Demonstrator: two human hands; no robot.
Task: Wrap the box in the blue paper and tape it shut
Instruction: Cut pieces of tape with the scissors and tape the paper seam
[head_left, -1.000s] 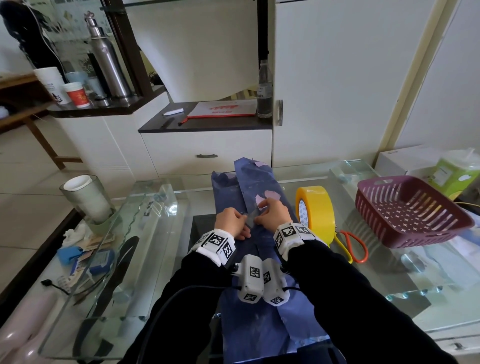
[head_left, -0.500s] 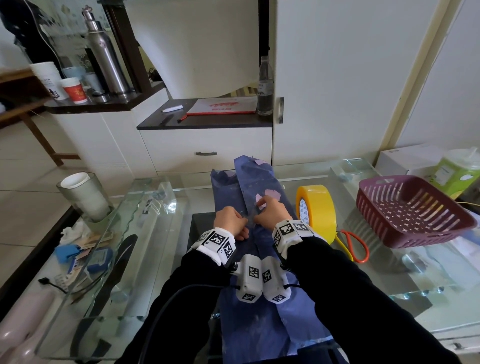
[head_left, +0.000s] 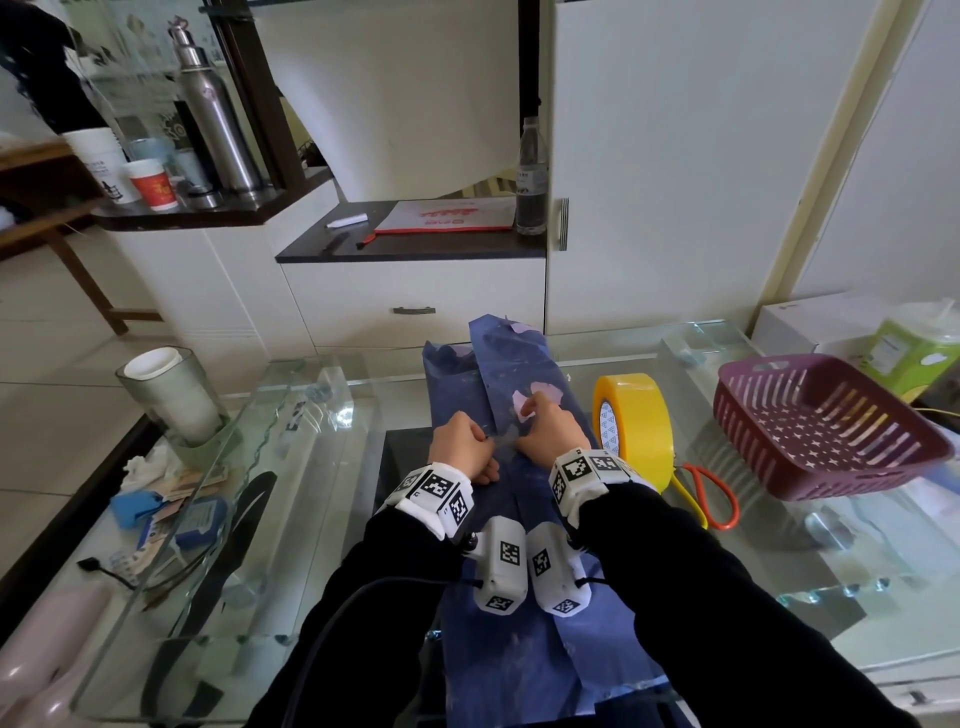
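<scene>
Taping the seam, by the look of it. Lying lengthwise down the middle of the bench (head_left: 779, 561): the paper (head_left: 519, 364), folded over into one long overlap, with the box presumably underneath and hidden. Pinched at that overlap from both sides: left hand (head_left: 462, 441) with fingers curled tight onto the paper's left flap, right hand (head_left: 550, 431) curled the same way, fingers nipped onto the paper just across the seam. Hard to say whether a clear strip is stretched between them.

To do it well: draw the top flap snug over the lower one before sticking anything down. Line the edge up straight along the box. Pin one side while smoothing with the other, pressing from mid-seam outward so no slack or bubbles get trapped. Within easy reach for more: tape roll (head_left: 634, 426) just beside the right hand, scissors (head_left: 701, 473) poking out behind it.

Containers: basket (head_left: 826, 426) at right, showing only its slatted floor. Jar (head_left: 176, 410) at left, holding a white cup (head_left: 156, 364). Green tub (head_left: 914, 353) beyond the basket, lidded, contents unseen.
</scene>
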